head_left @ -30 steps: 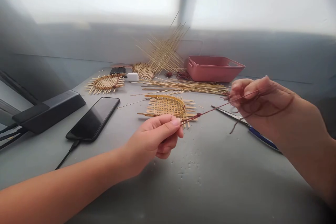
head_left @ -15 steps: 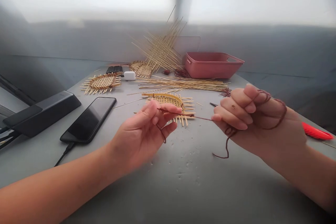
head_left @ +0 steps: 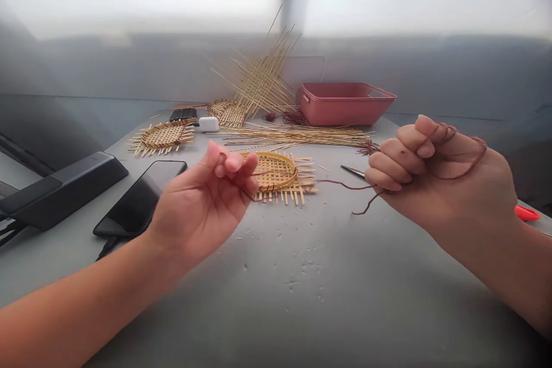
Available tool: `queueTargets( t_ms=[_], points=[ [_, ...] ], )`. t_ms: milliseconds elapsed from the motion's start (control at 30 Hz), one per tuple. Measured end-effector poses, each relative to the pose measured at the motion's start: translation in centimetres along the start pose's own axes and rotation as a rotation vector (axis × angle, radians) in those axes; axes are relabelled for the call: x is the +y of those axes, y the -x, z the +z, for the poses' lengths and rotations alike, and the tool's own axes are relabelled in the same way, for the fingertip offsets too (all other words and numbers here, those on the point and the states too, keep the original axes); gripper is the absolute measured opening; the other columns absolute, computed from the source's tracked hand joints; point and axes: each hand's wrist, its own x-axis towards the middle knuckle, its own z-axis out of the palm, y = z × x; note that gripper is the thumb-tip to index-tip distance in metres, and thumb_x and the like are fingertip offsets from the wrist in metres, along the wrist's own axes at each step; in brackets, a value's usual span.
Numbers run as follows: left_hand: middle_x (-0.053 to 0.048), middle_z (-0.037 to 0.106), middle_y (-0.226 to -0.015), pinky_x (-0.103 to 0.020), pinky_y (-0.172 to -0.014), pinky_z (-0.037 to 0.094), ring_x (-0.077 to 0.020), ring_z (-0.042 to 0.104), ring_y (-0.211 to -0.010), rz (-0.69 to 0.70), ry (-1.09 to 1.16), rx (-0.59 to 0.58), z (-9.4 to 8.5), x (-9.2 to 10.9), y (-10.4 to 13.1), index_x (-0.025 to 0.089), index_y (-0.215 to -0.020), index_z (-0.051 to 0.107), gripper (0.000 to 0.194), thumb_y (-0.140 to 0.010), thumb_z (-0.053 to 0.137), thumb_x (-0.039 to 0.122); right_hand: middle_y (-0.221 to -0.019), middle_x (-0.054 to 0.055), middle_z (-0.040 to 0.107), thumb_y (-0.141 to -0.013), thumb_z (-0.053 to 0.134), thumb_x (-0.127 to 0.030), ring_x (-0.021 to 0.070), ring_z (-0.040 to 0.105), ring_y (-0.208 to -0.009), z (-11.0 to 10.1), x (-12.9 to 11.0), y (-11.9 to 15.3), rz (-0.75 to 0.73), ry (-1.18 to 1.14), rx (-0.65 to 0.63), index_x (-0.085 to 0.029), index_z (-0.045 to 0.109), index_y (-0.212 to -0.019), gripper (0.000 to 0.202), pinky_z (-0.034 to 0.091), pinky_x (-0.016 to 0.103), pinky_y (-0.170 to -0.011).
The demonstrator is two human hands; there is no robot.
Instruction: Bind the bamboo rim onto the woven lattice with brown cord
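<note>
Brown cord (head_left: 345, 184) runs between my two hands above the table, partly blurred near the middle. My left hand (head_left: 211, 207) pinches one part of it between thumb and fingers, and a strand trails below those fingers. Around another part my right hand (head_left: 435, 167) is closed in a fist, with a loop lying over its thumb and palm. A short loose cord end hangs below the right fist. Behind my left fingers lies a woven bamboo piece (head_left: 276, 172) with a curved rim strip and strip ends sticking out; my left hand hides its left side.
A pink basket (head_left: 345, 106), bamboo strips (head_left: 297, 135) and an upright woven sheet (head_left: 263, 83) stand at the back. Woven piece (head_left: 166, 135), white case (head_left: 209, 124), phone (head_left: 144, 198) and black device (head_left: 64, 187) are left. Pointed tool (head_left: 352, 171) and red object (head_left: 526, 214) are right.
My hands have moved apart, the left to the left and the right rightward and up. The cord between them now hangs looser, and more of the woven piece's rim shows.
</note>
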Motion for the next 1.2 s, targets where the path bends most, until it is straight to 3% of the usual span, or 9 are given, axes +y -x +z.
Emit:
queueTargets(
  t_ms=[100,200,333,533,600,700,833,1000,1200],
  points=[
    [0.006,0.037,-0.050,-0.026,-0.078,0.056,-0.0082,0.056,-0.058,0.022,-0.081,0.041,0.6,0.7,0.1,0.019,-0.060,0.049,0.038,-0.097,0.053,0.025,-0.056,-0.003,0.010,-0.082,0.050,-0.022,0.0124,0.012,-0.046,-0.1,0.0,-0.4,0.011,0.006,0.074,-0.021,0.025,-0.056,0.036,0.016,0.032,-0.045],
    [0.008,0.030,-0.049,-0.024,-0.061,0.054,-0.0056,0.034,-0.042,-0.034,-0.188,0.026,0.6,0.7,0.2,0.020,-0.058,0.046,0.040,-0.094,0.057,0.031,-0.053,-0.003,0.012,-0.079,0.052,-0.021,0.0121,0.012,-0.045,-0.2,-0.2,-0.5,0.017,-0.021,0.089,-0.021,0.028,-0.054,0.035,0.015,0.032,-0.044],
    [0.007,0.030,-0.048,-0.020,-0.047,0.041,-0.0071,0.028,-0.043,-0.050,-0.307,-0.077,0.0,0.6,0.4,0.020,-0.056,0.046,0.040,-0.091,0.059,0.034,-0.048,-0.004,0.017,-0.066,0.057,-0.021,0.0096,0.017,-0.041,-0.8,-0.6,-0.7,0.018,0.057,0.022,-0.021,0.036,-0.049,0.028,0.015,0.029,-0.041],
    [-0.001,0.056,-0.061,-0.029,-0.064,0.041,-0.0143,0.048,-0.061,-0.088,-0.983,-0.579,-0.7,0.9,1.3,0.021,-0.060,0.051,0.031,-0.088,0.058,0.033,-0.055,-0.002,0.049,-0.075,0.063,-0.025,0.0117,0.045,-0.044,-1.9,-0.4,0.1,0.172,0.650,-0.416,-0.024,0.066,-0.079,0.005,0.031,0.024,-0.038],
    [-0.003,0.061,-0.069,-0.029,-0.067,0.041,-0.0152,0.049,-0.065,-0.135,-1.127,-0.749,-0.7,0.9,1.6,0.022,-0.066,0.048,0.026,-0.088,0.058,0.032,-0.081,0.004,0.069,-0.078,0.064,-0.023,0.0198,0.066,-0.066,-2.6,-0.5,0.4,0.089,0.981,-0.653,-0.028,0.069,-0.102,0.026,0.048,0.028,-0.047],
    [-0.003,0.062,-0.073,-0.028,-0.068,0.042,-0.0155,0.050,-0.067,-0.091,-1.217,-0.850,-0.5,0.8,1.9,0.022,-0.069,0.046,0.024,-0.089,0.056,0.031,-0.116,0.006,0.072,-0.077,0.069,-0.021,0.0282,0.071,-0.099,-4.6,-1.5,0.2,-0.192,1.315,-0.879,-0.033,0.070,-0.117,0.042,0.059,0.035,-0.071],
    [-0.004,0.064,-0.075,-0.028,-0.071,0.046,-0.0168,0.055,-0.070,-0.091,-1.163,-0.861,-0.2,0.8,2.1,0.022,-0.073,0.049,0.020,-0.089,0.055,0.031,-0.123,0.006,0.072,-0.081,0.069,-0.027,0.0305,0.071,-0.104,-7.0,-2.9,-1.1,-0.406,1.412,-0.820,-0.033,0.066,-0.128,0.048,0.058,0.039,-0.078],
    [-0.011,0.072,-0.096,-0.035,-0.085,0.051,-0.0229,0.066,-0.091,-0.159,-1.046,-0.898,0.6,0.7,2.7,0.020,-0.089,0.066,0.011,-0.088,0.057,0.025,-0.095,0.006,0.076,-0.089,0.062,-0.029,0.0225,0.070,-0.082,-3.1,-1.0,-0.6,-0.477,1.311,-0.561,-0.024,0.072,-0.096,0.013,0.053,0.035,-0.072],
    [-0.014,0.072,-0.116,-0.038,-0.103,0.046,-0.0246,0.067,-0.105,-0.097,-1.016,-0.950,1.5,0.1,3.7,0.018,-0.104,0.075,0.028,-0.083,0.058,0.009,-0.078,0.004,0.066,-0.092,0.060,-0.022,0.0158,0.057,-0.072,2.5,4.4,2.1,-0.640,1.148,-0.873,-0.019,0.072,-0.104,0.017,0.046,0.029,-0.068]
  ],
)
